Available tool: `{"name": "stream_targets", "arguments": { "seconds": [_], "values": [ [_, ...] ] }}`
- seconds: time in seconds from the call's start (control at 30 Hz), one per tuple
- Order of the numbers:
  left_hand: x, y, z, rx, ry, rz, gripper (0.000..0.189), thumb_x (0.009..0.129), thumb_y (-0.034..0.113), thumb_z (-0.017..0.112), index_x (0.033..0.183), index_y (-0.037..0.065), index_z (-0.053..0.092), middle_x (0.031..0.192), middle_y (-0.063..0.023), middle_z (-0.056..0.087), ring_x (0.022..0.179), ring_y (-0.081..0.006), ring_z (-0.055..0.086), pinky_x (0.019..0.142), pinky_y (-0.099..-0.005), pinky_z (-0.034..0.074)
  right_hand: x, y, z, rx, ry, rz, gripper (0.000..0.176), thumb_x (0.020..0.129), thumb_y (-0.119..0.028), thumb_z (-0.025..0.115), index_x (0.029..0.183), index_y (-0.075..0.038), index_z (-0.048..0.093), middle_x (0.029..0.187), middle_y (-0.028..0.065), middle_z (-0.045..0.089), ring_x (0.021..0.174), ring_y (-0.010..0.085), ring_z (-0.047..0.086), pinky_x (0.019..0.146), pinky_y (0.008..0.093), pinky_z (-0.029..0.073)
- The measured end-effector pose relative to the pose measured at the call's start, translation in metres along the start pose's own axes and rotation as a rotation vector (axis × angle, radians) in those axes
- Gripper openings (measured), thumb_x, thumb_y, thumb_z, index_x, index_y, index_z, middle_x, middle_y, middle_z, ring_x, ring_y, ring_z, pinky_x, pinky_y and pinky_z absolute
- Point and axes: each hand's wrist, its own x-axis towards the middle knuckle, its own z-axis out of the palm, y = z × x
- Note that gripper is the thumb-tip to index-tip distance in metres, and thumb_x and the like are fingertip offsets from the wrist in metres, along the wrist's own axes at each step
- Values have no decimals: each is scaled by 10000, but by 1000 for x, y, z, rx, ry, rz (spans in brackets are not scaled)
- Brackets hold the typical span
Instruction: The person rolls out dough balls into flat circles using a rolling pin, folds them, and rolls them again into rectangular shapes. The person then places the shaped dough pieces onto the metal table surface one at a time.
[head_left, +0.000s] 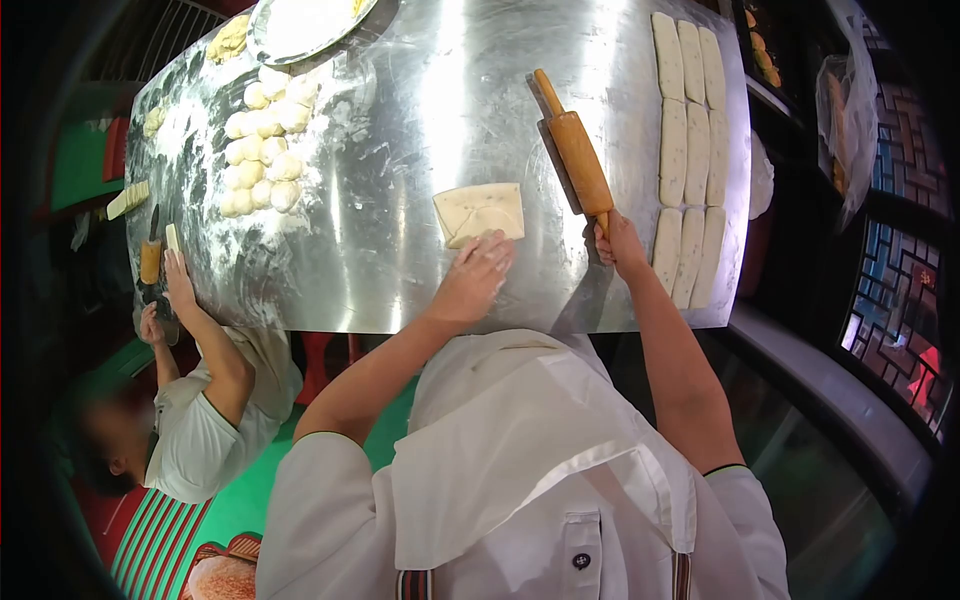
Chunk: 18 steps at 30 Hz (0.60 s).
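Observation:
A folded, roughly square piece of dough [480,207] lies on the metal table [400,200] in front of me. My left hand [478,273] rests at its near edge, fingers stretched out and touching the dough. To the right, my right hand [622,246] grips the near handle of a wooden rolling pin [581,158]. The pin slants away to the upper left, its far handle free and a dark shadow beside it. Long dough strips [683,160] lie in rows just beyond my right hand.
At the left, a co-worker [220,390] has hands near another rolling pin [150,262] and a small dough piece [172,238]. Several dough balls [265,150] sit on floured metal. A large round pan [290,40] stands at the far edge, beside a dough lump [228,40].

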Motion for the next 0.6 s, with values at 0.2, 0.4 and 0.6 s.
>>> {"name": "stream_targets", "arguments": {
  "seconds": [0.2,0.4,0.6],
  "values": [
    [-2,-14,5,48,-241,-43,640,870,169,649,1450,59,401,1552,-102,323,1468,-287,240,1183,-492,206,-2,-3,1,2,5,-29,468,1002,-413,344,681,-94,463,468,-1,361,367,109,274,376,292,220],
    [31,-36,-10,-102,-66,-55,521,814,114,706,1298,12,542,1398,-88,482,1299,-321,436,1089,-443,356,-4,-3,4,-25,12,-7,448,1008,-397,308,702,-102,453,474,-5,336,363,108,248,367,284,212],
    [80,-54,-28,-29,-83,-222,435,707,65,769,1110,70,605,1123,-81,563,1044,-308,548,887,-423,484,-4,-4,3,-2,12,-1,446,982,-390,365,662,-92,453,470,9,370,366,116,284,377,294,220]
  ]
}}
